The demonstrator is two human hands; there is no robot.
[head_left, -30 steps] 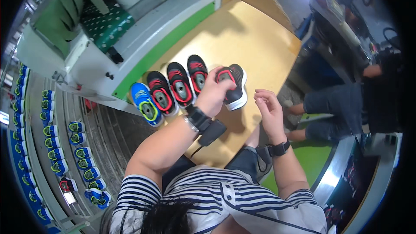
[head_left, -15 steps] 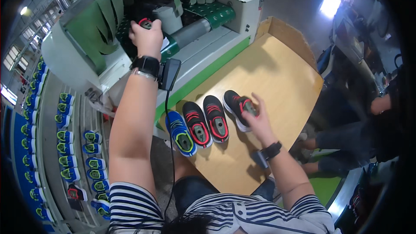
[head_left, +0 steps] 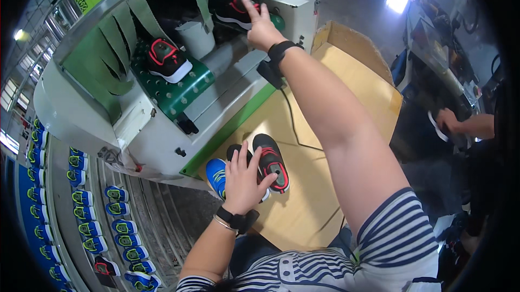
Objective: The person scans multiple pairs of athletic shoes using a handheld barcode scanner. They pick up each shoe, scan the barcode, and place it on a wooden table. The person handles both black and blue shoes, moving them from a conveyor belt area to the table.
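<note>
On the machine's right-hand green perforated belt (head_left: 275, 21) sits a black shoe (head_left: 230, 15) with red trim. My right hand (head_left: 264, 28) reaches across and holds it by its heel end. A second black-and-red shoe (head_left: 168, 63) with a white sole rests on the left belt (head_left: 181, 94), untouched. Lower down, my left hand (head_left: 242, 181) is open, fingers spread, above the shoes on the tan board. Under it a black shoe (head_left: 233, 150) is mostly covered. Beside the thumb lies another black shoe (head_left: 267, 151) with red laces. A blue shoe (head_left: 215, 175) is partly hidden at the left.
The tan board (head_left: 319, 184) has a raised cardboard edge (head_left: 352, 43) at its far end. Green strips (head_left: 146, 16) hang over the machine opening, with a grey-white block (head_left: 196, 37) between the belts. Racks of blue shoes (head_left: 89, 230) stand left. Another person's hand (head_left: 448, 120) is at right.
My right hand has carried a black shoe from the board up to the right belt. My left hand has left its shoe on the left belt and come down over the shoes on the board.
</note>
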